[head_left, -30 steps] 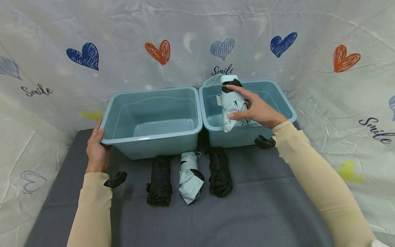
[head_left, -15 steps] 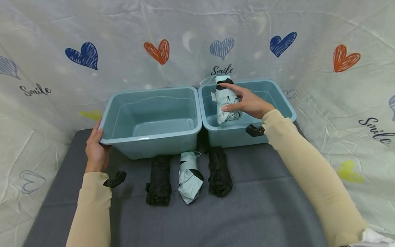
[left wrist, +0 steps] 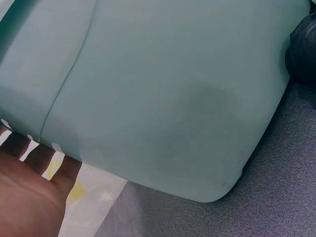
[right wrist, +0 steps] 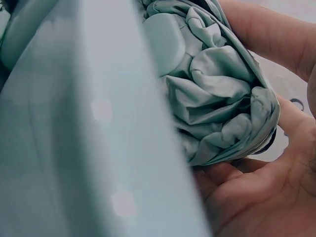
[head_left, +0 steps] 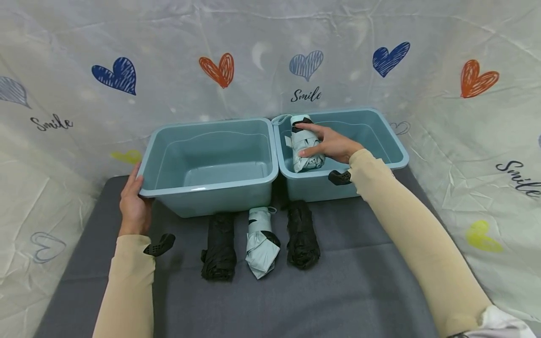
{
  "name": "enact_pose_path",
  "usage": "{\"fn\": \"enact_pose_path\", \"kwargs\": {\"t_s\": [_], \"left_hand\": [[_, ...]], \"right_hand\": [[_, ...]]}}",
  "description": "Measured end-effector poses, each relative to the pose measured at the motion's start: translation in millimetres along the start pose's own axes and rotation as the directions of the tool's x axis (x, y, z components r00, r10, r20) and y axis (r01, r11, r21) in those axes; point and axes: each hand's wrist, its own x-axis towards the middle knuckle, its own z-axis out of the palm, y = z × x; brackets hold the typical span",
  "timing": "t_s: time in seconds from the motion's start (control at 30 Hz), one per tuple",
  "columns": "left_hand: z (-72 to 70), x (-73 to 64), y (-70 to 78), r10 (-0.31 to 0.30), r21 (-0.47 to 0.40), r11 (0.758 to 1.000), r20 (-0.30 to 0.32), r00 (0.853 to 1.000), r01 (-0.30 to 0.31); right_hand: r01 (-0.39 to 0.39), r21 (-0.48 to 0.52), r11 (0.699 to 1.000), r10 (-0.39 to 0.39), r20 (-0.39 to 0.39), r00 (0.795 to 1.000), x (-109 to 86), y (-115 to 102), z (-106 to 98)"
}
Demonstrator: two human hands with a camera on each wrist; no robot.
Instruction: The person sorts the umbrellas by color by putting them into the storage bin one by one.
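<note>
My right hand (head_left: 331, 143) grips a folded pale-mint umbrella (head_left: 305, 143) inside the right blue bin (head_left: 399, 157), near its left end. Its handle points to the bin's back, and a wrist loop hangs over the rim there. In the right wrist view, fingers and thumb wrap the bunched umbrella fabric (right wrist: 217, 84), while the blurred bin rim (right wrist: 128, 138) covers part of it. My left hand (head_left: 134, 206) rests against the left blue bin (head_left: 207, 190) at its front left corner. In the left wrist view its fairly straight fingers (left wrist: 37, 155) touch the bin's side wall (left wrist: 163, 98).
In front of the bins lie a black folded umbrella (head_left: 219, 249), a pale-mint one (head_left: 261, 244) and another black one (head_left: 303, 237). Both bins stand side by side on the dark grey tabletop (head_left: 270, 305), against a heart-printed backdrop (head_left: 262, 28).
My right hand has moved left and lowered the pale-mint umbrella from above the rim into the right bin. My left hand has stayed at the left bin.
</note>
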Motion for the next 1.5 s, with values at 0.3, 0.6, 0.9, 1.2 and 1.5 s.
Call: {"fn": "enact_pose_path", "kwargs": {"t_s": [0.3,0.6,0.9,1.2,1.5], "left_hand": [[1.2,-0.3,0.3,0.001,0.003,1.0,-0.01,1.0,-0.001],[1.0,-1.7,-0.7,0.005,0.008,1.0,-0.005,1.0,-0.005],[0.3,-1.2,-1.3,0.004,0.026,1.0,-0.004,1.0,-0.004],[0.6,-0.2,-1.8,0.016,0.047,0.999,-0.009,1.0,-0.016],[0.7,-1.4,-2.6,0.015,0.032,0.999,-0.006,1.0,-0.015]], "right_hand": [[-0.039,-0.034,0.999,0.039,0.008,0.999,10.2,7,7],[-0.077,-0.081,0.994,0.079,0.031,0.996,17.2,15,13],[-0.094,-0.14,0.986,0.104,0.068,0.992,20.2,18,16],[-0.085,-0.209,0.974,0.103,0.074,0.992,21.1,17,18],[-0.132,-0.267,0.955,0.162,0.093,0.982,22.2,19,21]]}}
